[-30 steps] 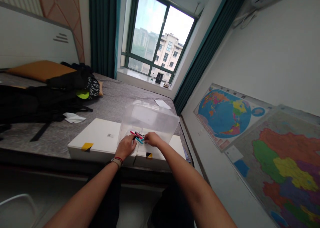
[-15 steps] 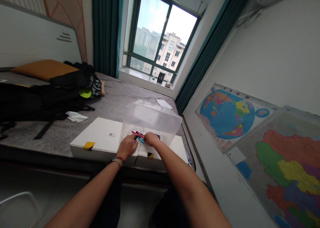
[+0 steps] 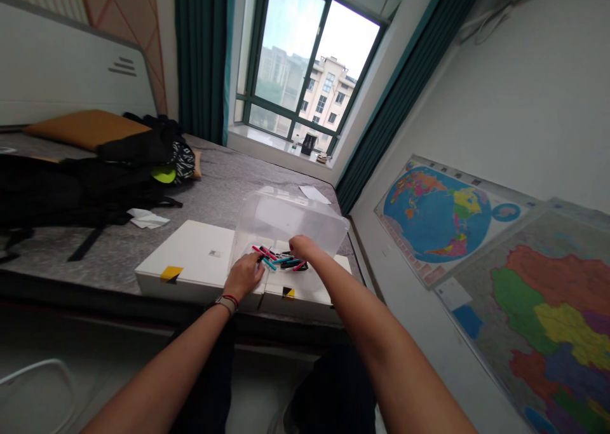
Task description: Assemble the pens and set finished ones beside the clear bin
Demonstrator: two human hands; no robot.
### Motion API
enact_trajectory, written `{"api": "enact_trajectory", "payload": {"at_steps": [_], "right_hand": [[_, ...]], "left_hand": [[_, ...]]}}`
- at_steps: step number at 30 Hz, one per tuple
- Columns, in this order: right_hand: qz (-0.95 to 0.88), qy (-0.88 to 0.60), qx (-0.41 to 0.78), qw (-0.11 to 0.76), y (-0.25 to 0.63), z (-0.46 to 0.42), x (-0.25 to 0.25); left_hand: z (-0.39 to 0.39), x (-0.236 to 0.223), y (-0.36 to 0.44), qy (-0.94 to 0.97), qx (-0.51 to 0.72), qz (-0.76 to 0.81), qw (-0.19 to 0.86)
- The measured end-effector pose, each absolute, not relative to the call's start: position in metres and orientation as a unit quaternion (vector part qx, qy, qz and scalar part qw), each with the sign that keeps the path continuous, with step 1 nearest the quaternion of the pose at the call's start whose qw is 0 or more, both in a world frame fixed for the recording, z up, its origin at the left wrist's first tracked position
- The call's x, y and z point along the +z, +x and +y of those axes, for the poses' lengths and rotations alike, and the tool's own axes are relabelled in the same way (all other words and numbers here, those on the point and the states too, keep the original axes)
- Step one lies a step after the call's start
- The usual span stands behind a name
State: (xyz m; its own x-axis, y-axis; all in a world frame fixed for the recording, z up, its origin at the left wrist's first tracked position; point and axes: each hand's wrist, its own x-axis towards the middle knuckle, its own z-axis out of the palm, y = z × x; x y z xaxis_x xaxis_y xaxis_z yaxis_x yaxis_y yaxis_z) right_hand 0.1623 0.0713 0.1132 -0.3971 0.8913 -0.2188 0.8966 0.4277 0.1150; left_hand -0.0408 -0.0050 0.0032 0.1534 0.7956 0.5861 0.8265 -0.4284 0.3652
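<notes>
Leftmost on the bed (image 3: 223,173), a white box (image 3: 190,243) lies flat; at its right end the left hand (image 3: 244,274) reaches in, fingers bent towards the ends of pink and blue pens; they seem to touch, but I cannot tell how far the grip is closed, or whether it has hold of any. Between the hands the pens (image 3: 287,262) lie in a loose, crossed heap, by the clear plastic bin (image 3: 328,230) and above the white boxes; they should be light, stiff and smooth, likely to roll or slip, not very fragile, and best pinched mid-barrel. The right hand (image 3: 302,248) is over the heap's right end, knuckles up; its fingertips are hidden, so I cannot tell how open that grip is or what it holds; the forearm covers part of the bin; the pens' number, and whether they lie inside it, are hard to make out.
</notes>
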Motion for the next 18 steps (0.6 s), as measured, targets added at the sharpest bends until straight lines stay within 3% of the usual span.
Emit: {"api": "enact_trajectory", "payload": {"at_steps": [10, 18], "right_hand": [[0.839, 0.497, 0.005, 0.22, 0.166, 0.083, 0.138], [0.856, 0.486, 0.007, 0.176, 0.16, 0.084, 0.118]], "left_hand": [[-0.005, 0.003, -0.041, -0.758, -0.38, -0.53, 0.013], [-0.006, 0.003, -0.04, -0.758, -0.38, -0.529, 0.011]]}}
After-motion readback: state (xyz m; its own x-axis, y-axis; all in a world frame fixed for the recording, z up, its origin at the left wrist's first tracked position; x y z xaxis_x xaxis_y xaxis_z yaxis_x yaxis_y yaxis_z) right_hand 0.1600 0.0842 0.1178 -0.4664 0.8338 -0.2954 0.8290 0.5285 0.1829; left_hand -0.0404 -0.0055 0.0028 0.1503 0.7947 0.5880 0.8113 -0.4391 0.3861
